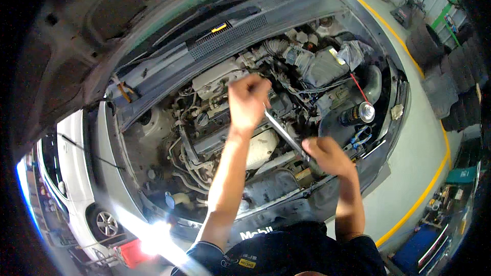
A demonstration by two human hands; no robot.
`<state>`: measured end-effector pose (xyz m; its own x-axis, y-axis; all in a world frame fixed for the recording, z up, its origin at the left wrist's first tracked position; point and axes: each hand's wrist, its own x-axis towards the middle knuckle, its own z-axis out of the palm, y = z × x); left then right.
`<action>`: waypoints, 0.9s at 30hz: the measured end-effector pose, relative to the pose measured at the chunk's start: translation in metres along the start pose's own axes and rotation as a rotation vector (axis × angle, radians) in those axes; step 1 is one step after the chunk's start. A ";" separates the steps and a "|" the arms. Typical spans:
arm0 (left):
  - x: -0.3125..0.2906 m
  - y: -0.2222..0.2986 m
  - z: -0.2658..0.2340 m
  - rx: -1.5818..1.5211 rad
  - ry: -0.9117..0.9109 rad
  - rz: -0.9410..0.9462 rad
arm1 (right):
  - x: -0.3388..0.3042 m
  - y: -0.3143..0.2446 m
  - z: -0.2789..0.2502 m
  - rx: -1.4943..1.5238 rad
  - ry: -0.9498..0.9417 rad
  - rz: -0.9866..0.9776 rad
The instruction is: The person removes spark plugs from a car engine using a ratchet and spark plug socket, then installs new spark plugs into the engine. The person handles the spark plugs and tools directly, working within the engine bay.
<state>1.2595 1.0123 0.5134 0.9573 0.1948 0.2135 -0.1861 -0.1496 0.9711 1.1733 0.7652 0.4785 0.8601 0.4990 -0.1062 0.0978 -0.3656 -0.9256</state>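
Dark sleeves frame two forearms over an open engine bay (215,122). Left hand (248,99) is fisted at the head of one long wrench (284,133); right hand (327,156) grips its handle end. One aerosol can (358,114) stands near the right fender. Grey floor (414,158) with yellow line lies alongside; tyres (450,76) are stacked beyond.

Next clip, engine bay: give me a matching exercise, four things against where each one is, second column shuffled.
Things:
1. left hand
2. right hand
3. spray can
4. white car

Places:
A. standing at the right side of the engine bay
B. closed on the lower end of the long metal wrench
C. parked at the left of the picture
D. closed in a fist over the engine, at the wrench's upper end

Pairs: 1-D, 2-B, 3-A, 4-C
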 end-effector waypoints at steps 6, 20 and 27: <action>-0.170 0.109 0.028 0.066 -0.193 0.236 | -0.097 -0.031 0.095 0.918 0.181 -0.091; -0.374 0.040 -0.004 0.280 -0.611 0.819 | -0.441 -0.042 0.134 0.847 0.407 0.090; -0.450 0.062 -0.008 0.438 -0.646 0.833 | -0.572 -0.053 0.143 1.055 0.499 -0.033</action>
<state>0.8153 0.9229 0.4783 0.5304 -0.6401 0.5558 -0.8452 -0.3485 0.4052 0.6049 0.6116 0.5369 0.9892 0.0464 -0.1393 -0.1395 0.5928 -0.7931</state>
